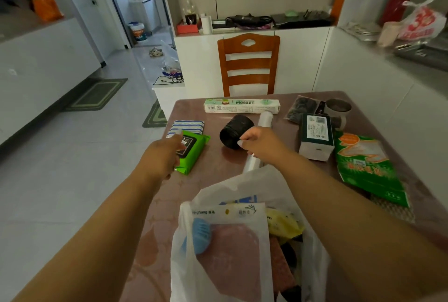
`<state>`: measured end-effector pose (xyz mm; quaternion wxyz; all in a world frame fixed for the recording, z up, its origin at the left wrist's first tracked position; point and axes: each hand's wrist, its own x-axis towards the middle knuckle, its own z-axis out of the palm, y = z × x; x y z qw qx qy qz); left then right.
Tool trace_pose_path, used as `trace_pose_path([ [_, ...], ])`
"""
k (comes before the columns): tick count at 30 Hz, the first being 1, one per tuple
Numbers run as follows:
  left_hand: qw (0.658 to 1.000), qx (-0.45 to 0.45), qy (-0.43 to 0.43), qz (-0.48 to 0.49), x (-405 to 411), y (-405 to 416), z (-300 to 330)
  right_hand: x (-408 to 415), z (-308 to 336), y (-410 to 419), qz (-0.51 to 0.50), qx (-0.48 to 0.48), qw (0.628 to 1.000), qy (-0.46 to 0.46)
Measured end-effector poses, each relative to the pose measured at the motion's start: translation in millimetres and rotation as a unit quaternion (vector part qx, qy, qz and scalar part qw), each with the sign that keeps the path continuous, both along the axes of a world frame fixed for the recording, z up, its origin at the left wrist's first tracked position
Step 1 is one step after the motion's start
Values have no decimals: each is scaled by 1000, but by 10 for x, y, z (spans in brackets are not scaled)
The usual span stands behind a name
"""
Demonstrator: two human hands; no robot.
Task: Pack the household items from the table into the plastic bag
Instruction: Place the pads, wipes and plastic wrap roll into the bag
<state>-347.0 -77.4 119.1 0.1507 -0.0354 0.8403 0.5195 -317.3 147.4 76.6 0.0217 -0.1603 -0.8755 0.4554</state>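
Fingers first: the right hand (260, 141) is curled round a clear roll of film (258, 146) that lies across the table (213, 163). A thumb or fingertip shows pale on the near side, right next to the black roll of bin bags (235, 131). The left hand (163, 154) comes down on the green wipes pack (191, 151). Its fingers seem bent over the near edge, but it's blurry, so I can't tell if that's a real grip or just a touch.

Further out, still unpacked: a striped cloth (186, 126) behind the wipes, a long white box (242, 105) at the far edge, a dark green box (315, 137) and a green glove packet (368, 168) on the right. The plastic bag (240, 236) sits open at the near edge, already holding a white packet and some sponges.

What could go wrong, I reckon: nobody's holding the bag mouth. It's floppy, so a long roll dropped in end-first could catch the rim and fold it shut, or tip the lot over. The black roll is round and touching distance from that hand, so one nudge could send it rolling.

Writing: the packet in the bag reads "...nghong". The rest is too small to read.
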Motion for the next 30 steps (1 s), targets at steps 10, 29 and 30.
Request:
trace_pose_path([
  [10,940,-334,63,8,-990,195,-1155,-1066,-595,149,-66,162,982,-76],
  [29,994,-83,-48,53,-886,278,-1139,-1061,-448,103,47,135,987,-72],
  [30,996,-5,-72,54,-803,293,-998,-928,-333,92,29,108,992,-49],
])
